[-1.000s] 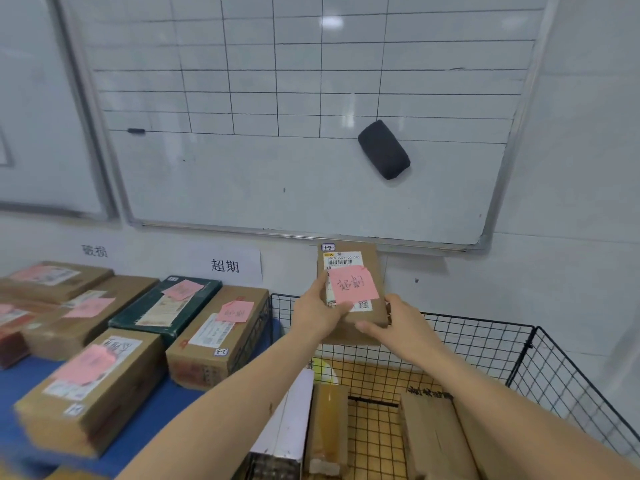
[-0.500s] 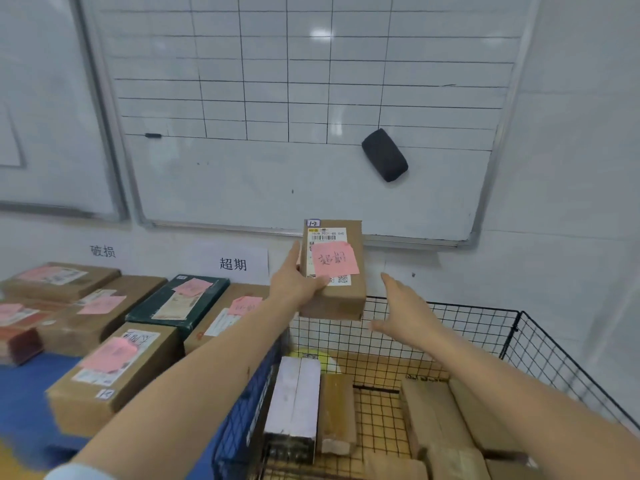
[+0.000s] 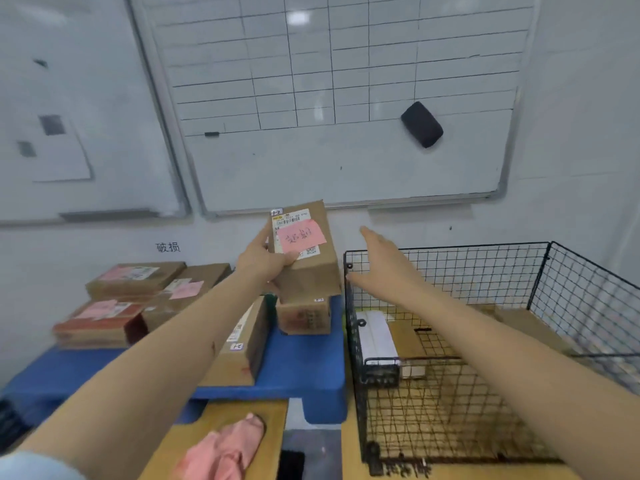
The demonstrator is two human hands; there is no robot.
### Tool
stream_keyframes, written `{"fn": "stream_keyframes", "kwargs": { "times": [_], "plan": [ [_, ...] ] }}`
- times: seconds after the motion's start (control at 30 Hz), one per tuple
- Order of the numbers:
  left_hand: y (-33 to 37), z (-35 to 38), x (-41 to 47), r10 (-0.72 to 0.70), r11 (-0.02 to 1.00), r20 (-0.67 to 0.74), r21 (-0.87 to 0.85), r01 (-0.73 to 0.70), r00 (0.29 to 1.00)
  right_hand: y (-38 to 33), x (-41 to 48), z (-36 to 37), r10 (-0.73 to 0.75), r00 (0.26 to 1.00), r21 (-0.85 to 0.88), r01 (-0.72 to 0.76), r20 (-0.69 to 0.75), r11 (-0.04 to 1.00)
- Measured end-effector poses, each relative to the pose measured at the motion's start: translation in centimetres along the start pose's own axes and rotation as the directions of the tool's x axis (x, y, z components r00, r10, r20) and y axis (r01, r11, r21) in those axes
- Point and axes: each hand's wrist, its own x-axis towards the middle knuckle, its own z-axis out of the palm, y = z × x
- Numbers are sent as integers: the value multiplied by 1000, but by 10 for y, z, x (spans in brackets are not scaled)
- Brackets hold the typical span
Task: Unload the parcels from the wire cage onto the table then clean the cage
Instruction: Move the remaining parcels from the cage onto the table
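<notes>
My left hand (image 3: 265,263) grips a brown cardboard parcel (image 3: 313,268) with a pink note, held in the air over the blue table (image 3: 301,372), just above another brown parcel (image 3: 304,315). My right hand (image 3: 381,258) is open with fingers spread, apart from the held parcel, above the left rim of the black wire cage (image 3: 446,258). Inside the cage lie a white parcel (image 3: 379,336) and several brown parcels (image 3: 408,337).
Several labelled brown parcels (image 3: 138,282) are stacked on the blue table at the left. A pink cloth (image 3: 225,452) lies on a wooden surface at the bottom. A whiteboard (image 3: 346,174) with a black eraser (image 3: 421,124) hangs on the wall behind.
My right hand let go of the parcel and stayed over the cage. My left hand carried the parcel leftward from above the cage to above the blue table.
</notes>
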Motion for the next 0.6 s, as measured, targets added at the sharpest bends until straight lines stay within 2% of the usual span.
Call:
{"fn": "stream_keyframes", "kwargs": {
  "times": [0.13, 0.2, 0.27, 0.33, 0.4, 0.5, 0.6],
  "plan": [
    [-31, -10, -19, -1, 1000, 31, 16, 0, 1000, -32, -16, 48, 4, 994, 118, -17, 111, 993],
    [-47, -10, -25, 0, 999, 76, 36, -2, 997, -37, -23, 72, 46, 984, 180, -77, 170, 981],
    [-64, -8, -31, 1, 985, 109, 172, -20, 994, -37, -30, 92, 125, 966, 189, -170, 226, 967],
    [-80, -3, -35, 21, 920, 151, 384, -79, 988, -34, -36, 109, 160, 955, 206, -213, 249, 955],
    [-93, 3, -36, 37, 863, 217, 485, -140, 975, -32, -40, 122, 189, 948, 218, -247, 257, 944],
    [-111, 15, -35, -5, 842, 312, 514, -164, 950, -25, -41, 138, 211, 943, 221, -270, 258, 937],
    [-124, 24, -35, -28, 874, 348, 463, -146, 937, -17, -40, 151, 198, 940, 207, -259, 277, 944]
  ]
}}
